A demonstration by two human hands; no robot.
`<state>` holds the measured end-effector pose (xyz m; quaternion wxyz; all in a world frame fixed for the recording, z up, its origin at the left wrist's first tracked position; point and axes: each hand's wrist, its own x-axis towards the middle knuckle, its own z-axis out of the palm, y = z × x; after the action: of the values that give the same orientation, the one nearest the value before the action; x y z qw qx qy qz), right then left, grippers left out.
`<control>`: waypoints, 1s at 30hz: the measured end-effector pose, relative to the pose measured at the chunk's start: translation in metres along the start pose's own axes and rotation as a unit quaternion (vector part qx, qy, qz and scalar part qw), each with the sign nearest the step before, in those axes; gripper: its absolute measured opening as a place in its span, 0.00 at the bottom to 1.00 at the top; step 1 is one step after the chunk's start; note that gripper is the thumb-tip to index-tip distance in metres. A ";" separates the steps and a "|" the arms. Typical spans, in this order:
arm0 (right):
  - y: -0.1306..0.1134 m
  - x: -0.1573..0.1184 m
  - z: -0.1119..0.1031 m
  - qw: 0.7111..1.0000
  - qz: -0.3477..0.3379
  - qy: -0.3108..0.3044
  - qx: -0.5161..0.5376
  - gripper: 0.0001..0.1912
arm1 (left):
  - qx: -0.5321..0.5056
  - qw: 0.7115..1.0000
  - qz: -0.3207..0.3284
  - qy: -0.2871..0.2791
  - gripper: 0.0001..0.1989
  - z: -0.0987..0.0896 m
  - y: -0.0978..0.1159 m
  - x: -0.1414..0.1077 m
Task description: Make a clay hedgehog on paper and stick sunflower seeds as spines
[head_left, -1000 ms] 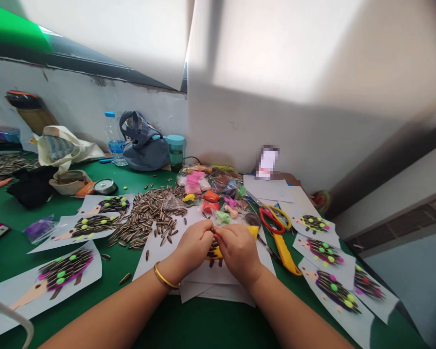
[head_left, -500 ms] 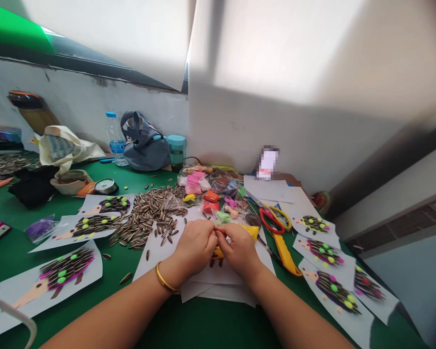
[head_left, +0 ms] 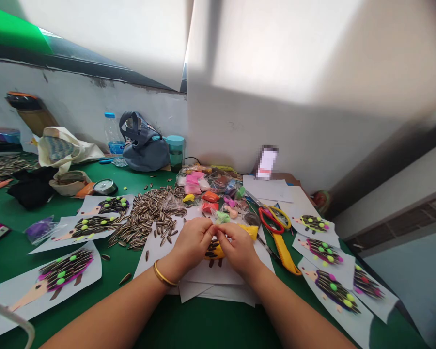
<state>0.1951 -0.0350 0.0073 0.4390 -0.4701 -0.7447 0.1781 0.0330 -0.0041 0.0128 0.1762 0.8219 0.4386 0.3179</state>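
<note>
My left hand (head_left: 196, 242) and my right hand (head_left: 240, 246) meet at the fingertips above a white paper sheet (head_left: 160, 264). Both are closed in a pinch; whatever sits between the fingers is too small or hidden to make out. Under them, partly covered, lies a yellow clay hedgehog (head_left: 213, 250) with dark seeds stuck in it and brown legs below. A heap of striped sunflower seeds (head_left: 145, 213) spreads to the left and onto the sheet. Just beyond the hands are bags of coloured clay (head_left: 210, 196), and a yellow clay packet (head_left: 252, 231) lies beside my right hand.
Red-handled scissors (head_left: 271, 220) and a yellow utility knife (head_left: 287, 254) lie on the right. Hedgehog pictures on paper flank both sides, one at the left (head_left: 67, 274), another at the right (head_left: 336, 291). A grey-blue bag (head_left: 145, 152), water bottle (head_left: 112, 135) and teal-lidded cup (head_left: 176, 150) stand behind.
My fingers have shifted slightly, and more of the seeded yellow hedgehog shows beneath them. Both hands stay joined over the sheet; the surrounding things have not moved.
</note>
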 end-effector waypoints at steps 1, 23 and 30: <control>0.001 0.000 0.000 1.000 -0.003 -0.004 0.003 0.11 | 0.001 1.000 0.001 0.001 0.19 -0.001 0.000 0.000; 0.004 0.001 0.001 0.997 0.064 0.004 0.032 0.11 | 0.071 0.997 0.027 -0.028 0.15 -0.001 0.002 0.000; 0.005 -0.002 0.003 0.997 0.044 0.036 0.059 0.13 | 0.085 0.994 0.057 -0.032 0.14 -0.006 0.002 0.002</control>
<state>0.1958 -0.0335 0.0016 0.4840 -0.4818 -0.6953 0.2242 0.0315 -0.0040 0.0188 0.1013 0.8672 0.4110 0.2622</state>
